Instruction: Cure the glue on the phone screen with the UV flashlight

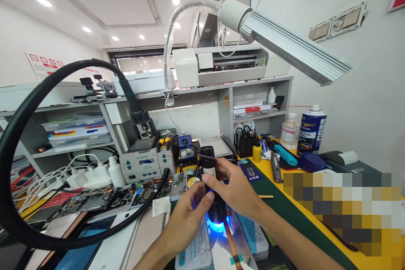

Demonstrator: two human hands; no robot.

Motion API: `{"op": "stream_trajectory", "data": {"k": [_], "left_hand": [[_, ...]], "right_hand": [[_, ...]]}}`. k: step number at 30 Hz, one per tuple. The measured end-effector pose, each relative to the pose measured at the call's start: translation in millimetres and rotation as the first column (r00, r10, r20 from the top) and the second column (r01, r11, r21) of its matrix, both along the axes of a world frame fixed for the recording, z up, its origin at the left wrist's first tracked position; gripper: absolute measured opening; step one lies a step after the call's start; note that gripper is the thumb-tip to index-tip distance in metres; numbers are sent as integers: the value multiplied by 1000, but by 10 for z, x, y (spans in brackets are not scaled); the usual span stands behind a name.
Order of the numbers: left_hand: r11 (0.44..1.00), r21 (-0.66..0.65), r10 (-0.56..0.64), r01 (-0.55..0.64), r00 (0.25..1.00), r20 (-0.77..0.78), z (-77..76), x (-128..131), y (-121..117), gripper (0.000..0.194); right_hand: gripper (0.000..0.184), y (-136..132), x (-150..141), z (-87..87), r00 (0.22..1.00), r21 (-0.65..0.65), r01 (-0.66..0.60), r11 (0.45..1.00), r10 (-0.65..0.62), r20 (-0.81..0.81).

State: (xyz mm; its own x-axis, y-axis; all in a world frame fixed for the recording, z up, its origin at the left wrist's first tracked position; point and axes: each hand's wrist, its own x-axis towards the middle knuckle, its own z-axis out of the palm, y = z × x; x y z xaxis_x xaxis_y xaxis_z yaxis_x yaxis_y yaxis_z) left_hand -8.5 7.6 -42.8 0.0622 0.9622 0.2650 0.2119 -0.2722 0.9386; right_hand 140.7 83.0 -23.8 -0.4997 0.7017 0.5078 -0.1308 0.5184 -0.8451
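Note:
Both my hands hold a black cylindrical lamp [209,168] upright, its head pointing down and glowing blue [217,224] onto a flat phone screen part [226,249] with an orange flex strip. My right hand [238,189] wraps the lamp's body from the right, its thumb across the front. My left hand [186,218] steadies the lamp from the left, lower down. A braided cord is wound around the lamp's upper part.
A soldering station [147,163] stands behind, a thick black hose [19,126] loops at the left, and opened phones [95,201] lie there. A desk lamp head [294,50] hangs overhead. A spray can [311,130], bottle [288,131] and hand tools [283,156] sit right.

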Motion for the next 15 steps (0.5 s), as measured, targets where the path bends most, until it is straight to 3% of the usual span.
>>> {"op": "stream_trajectory", "data": {"k": [6, 15], "left_hand": [[1000, -13, -27, 28, 999, 27, 36, 16, -19, 37], [998, -13, -66, 67, 996, 67, 15, 24, -61, 30]], "right_hand": [[25, -8, 1, 2, 1000, 15, -4, 1000, 3, 16], [22, -65, 12, 25, 1000, 42, 8, 999, -9, 29]]}}
